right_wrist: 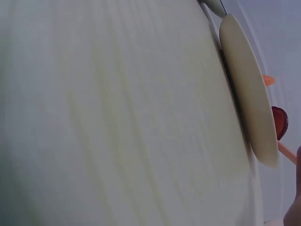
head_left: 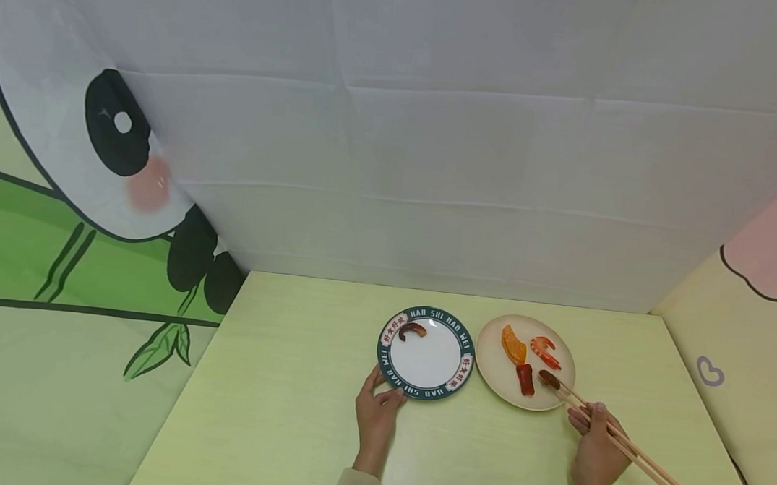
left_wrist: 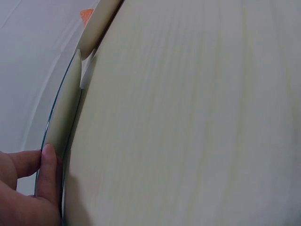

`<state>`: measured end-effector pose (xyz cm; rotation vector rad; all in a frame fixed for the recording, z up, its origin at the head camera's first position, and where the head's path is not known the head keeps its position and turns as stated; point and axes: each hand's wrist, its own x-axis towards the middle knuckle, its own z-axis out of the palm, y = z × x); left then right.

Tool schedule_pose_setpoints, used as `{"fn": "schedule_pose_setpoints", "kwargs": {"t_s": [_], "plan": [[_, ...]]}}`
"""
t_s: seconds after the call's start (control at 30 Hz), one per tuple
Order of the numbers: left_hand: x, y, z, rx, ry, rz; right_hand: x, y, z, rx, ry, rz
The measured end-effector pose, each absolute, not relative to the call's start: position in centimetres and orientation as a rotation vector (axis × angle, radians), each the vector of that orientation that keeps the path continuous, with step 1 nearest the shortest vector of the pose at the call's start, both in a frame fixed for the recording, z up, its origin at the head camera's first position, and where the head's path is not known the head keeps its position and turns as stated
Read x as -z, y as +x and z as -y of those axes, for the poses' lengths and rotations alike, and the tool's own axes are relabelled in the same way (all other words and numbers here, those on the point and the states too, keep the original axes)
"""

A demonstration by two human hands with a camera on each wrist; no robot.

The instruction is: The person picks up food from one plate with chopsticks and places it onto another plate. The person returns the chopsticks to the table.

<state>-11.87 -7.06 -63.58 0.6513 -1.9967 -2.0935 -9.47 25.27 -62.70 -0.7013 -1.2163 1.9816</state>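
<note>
My left hand (head_left: 376, 419) pinches the near-left rim of a white plate (head_left: 427, 358) with a dark green lettered border. On that plate lies a small dark curled food piece (head_left: 412, 331), orange at one end. My right hand (head_left: 601, 453) holds a pair of wooden chopsticks (head_left: 655, 471), their tips over the near-right part of a cream plate (head_left: 491, 354). A dark brown food piece (head_left: 548, 379) is at the chopstick tips; I cannot tell if it is gripped. Beside it on the cream plate are a shrimp (head_left: 543, 352), an orange wedge (head_left: 513, 345) and a red sausage-like piece (head_left: 525, 379).
Both plates stand side by side on a pale yellow-green table (head_left: 278, 382). A white cloth backdrop (head_left: 432, 143) rises behind its far edge. Printed panels stand at left (head_left: 43, 386) and right (head_left: 736, 337).
</note>
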Motion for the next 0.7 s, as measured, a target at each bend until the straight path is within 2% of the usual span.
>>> {"fn": "schedule_pose_setpoints", "kwargs": {"t_s": [0.7], "plan": [[63.27,-11.68,7.23,2.105,0.645,2.007,62.34,-9.53,-25.71,-1.892,-0.709,1.396]]}}
